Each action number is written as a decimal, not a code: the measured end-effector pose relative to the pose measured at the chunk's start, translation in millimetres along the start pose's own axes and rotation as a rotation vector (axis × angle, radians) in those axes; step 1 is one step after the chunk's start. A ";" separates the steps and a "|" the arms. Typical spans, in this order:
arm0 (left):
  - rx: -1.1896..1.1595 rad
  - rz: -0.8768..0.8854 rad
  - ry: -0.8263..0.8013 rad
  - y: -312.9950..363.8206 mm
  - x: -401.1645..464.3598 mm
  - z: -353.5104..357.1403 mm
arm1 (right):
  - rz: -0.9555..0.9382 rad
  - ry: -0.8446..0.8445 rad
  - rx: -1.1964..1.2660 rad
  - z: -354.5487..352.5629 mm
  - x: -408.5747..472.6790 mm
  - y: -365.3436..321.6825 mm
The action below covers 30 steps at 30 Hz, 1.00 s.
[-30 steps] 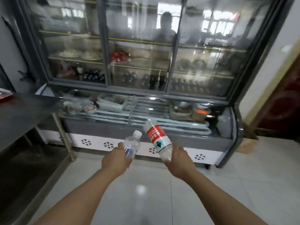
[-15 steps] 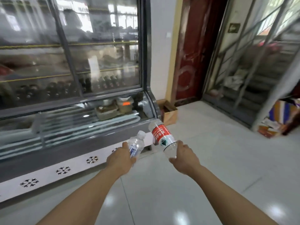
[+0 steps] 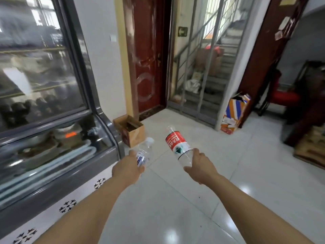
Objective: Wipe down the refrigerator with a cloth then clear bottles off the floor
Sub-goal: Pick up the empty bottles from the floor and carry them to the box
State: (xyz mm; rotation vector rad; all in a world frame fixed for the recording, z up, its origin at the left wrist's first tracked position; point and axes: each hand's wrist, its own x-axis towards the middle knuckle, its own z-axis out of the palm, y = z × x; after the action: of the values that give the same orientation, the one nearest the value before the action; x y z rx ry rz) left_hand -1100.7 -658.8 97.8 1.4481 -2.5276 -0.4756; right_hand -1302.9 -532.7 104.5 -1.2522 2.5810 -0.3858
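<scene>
Presently small clear bottle [image 3: 144, 154] being gripped by left hand [image 3: 126, 170], neck tilted up and away. Red-labelled bottle [image 3: 178, 146] being grasped at base by right hand [image 3: 200, 169], cap leaning left. Both bottles being held above tiled floor [image 3: 175, 208], apart. Refrigerator [image 3: 52, 120] standing at left; open cardboard box [image 3: 131, 130] sitting beside its corner.
</scene>
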 end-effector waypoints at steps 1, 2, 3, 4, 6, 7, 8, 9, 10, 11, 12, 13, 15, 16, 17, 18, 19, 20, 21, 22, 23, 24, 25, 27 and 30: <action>0.006 0.020 0.006 7.1 12.4 0.3 | 0.011 0.004 0.007 -3.6 9.8 3.8; 0.015 0.039 0.012 14.8 24.7 0.9 | 0.022 0.007 0.016 -7.5 20.0 7.9; 0.023 0.059 0.018 23.2 37.2 2.0 | 0.033 0.010 0.025 -11.6 31.0 12.3; 0.024 0.078 0.019 32.0 50.3 3.6 | 0.041 0.016 0.033 -16.1 42.7 17.2; 0.001 0.101 0.013 51.5 77.6 6.9 | 0.052 0.036 0.051 -26.2 68.5 29.1; -0.009 0.105 0.012 61.7 92.3 8.6 | 0.055 0.048 0.059 -31.8 82.6 36.1; -0.015 0.103 0.012 72.5 107.1 10.8 | 0.056 0.057 0.062 -37.3 97.4 44.0; -0.022 0.095 0.011 83.3 122.6 14.1 | 0.054 0.065 0.062 -42.5 113.7 52.5; -0.033 0.082 0.011 94.5 138.7 18.5 | 0.049 0.072 0.061 -47.5 131.0 61.6; -0.042 0.067 0.015 106.2 155.4 23.5 | 0.043 0.078 0.061 -52.9 149.5 71.2; -0.042 0.058 0.023 118.6 172.6 29.0 | 0.037 0.083 0.063 -58.9 169.0 81.6; -0.035 0.054 0.033 132.0 189.9 35.1 | 0.030 0.085 0.064 -65.5 189.1 92.4; -0.027 0.037 0.049 159.4 223.9 46.0 | 0.014 0.082 0.055 -81.1 230.8 113.4; -0.026 0.022 0.056 173.0 239.7 51.2 | 0.006 0.075 0.045 -89.2 251.5 123.5; -0.023 0.007 0.066 186.0 254.8 56.0 | -0.005 0.064 0.036 -97.6 271.9 132.6; -0.014 -0.007 0.077 198.6 268.8 60.5 | -0.016 0.051 0.030 -105.2 291.5 140.8; -0.002 -0.018 0.091 209.9 283.1 64.3 | -0.028 0.040 0.026 -112.6 311.2 147.9; 0.011 -0.028 0.103 220.1 297.1 67.7 | -0.041 0.030 0.023 -119.2 330.3 154.0; 0.021 -0.040 0.112 228.6 310.6 70.0 | -0.052 0.021 0.023 -124.7 348.7 158.9; 0.025 -0.053 0.116 235.9 323.9 71.7 | -0.062 0.013 0.022 -129.1 366.5 162.8; 0.026 -0.066 0.119 241.9 338.1 73.2 | -0.075 0.006 0.020 -132.4 384.3 165.7; 0.028 -0.079 0.122 246.4 352.8 75.0 | -0.088 0.000 0.017 -134.7 402.3 168.1; 0.032 -0.092 0.124 250.3 368.5 76.7 | -0.103 -0.005 0.018 -136.2 421.0 170.0; 0.042 -0.111 0.117 257.1 400.8 79.1 | -0.121 -0.014 0.030 -138.2 459.0 172.1; 0.045 -0.141 0.086 263.3 455.1 83.3 | -0.140 -0.021 0.019 -141.7 519.3 170.5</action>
State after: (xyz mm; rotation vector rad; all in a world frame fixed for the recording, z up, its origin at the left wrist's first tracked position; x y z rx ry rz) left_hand -1568.2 -912.4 119.0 1.6338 -2.3959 -0.3714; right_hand -1786.0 -824.3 124.7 -1.4276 2.4739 -0.4209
